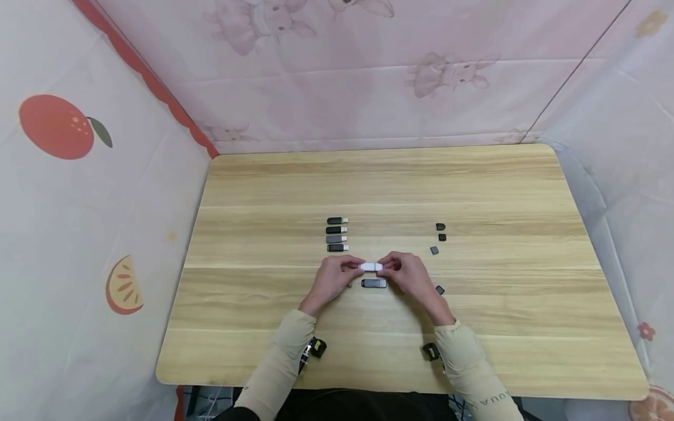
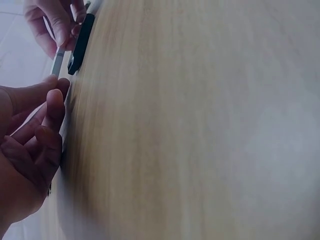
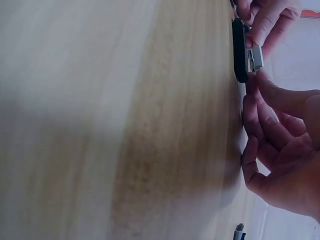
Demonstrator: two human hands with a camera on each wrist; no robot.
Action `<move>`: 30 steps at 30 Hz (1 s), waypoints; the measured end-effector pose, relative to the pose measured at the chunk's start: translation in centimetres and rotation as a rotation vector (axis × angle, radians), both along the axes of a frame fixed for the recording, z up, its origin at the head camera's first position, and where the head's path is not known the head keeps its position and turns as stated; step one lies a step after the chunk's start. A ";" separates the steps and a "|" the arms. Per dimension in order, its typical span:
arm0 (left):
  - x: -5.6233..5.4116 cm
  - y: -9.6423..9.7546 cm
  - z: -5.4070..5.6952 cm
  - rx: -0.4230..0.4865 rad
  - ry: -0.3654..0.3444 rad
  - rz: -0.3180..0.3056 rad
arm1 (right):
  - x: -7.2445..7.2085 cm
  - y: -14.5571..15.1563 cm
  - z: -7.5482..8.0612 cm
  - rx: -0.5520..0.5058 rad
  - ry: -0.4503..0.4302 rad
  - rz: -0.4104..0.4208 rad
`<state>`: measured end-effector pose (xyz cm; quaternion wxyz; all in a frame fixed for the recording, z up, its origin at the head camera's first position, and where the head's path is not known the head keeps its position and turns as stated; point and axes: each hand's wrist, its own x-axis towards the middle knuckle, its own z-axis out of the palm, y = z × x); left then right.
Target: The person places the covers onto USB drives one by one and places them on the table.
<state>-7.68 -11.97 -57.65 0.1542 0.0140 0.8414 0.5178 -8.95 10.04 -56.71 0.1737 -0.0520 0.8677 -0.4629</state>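
A white USB flash drive (image 1: 371, 266) is pinched at both ends over the middle of the table. My left hand (image 1: 332, 278) grips its left end between thumb and fingertips. At the other end, my right hand (image 1: 408, 273) pinches the tip, where a seam shows across the white body. Just below the hands in the head view lies a grey and black USB flash drive (image 1: 374, 283). The right wrist view shows the white drive (image 3: 258, 56) close beside this dark one (image 3: 240, 52), with thumb and fingers at its end.
Left of centre, several dark flash drives (image 1: 337, 230) lie in a column, metal plugs facing right. Small dark caps (image 1: 442, 237) are scattered to the right, one (image 1: 440, 289) beside the right wrist. The wooden table (image 1: 263, 181) meets patterned cloth walls at the back and sides.
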 end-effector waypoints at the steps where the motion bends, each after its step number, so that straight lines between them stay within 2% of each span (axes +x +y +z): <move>1: 0.0 0.0 0.0 -0.001 0.001 0.000 | 0.0 0.0 0.0 0.003 0.000 0.001; 10: -0.1 0.0 -0.1 0.029 0.001 -0.009 | 0.0 -0.2 0.2 0.031 0.023 0.029; 21: -0.3 0.0 -0.2 0.007 0.008 -0.035 | 0.0 0.0 0.1 0.002 0.021 0.039; 25: -0.2 0.0 -0.2 -0.015 0.015 -0.043 | 0.0 0.0 0.0 0.016 0.015 0.043; 30: -0.2 0.2 0.0 -0.090 0.073 -0.058 | -0.1 0.1 0.1 0.051 0.039 0.049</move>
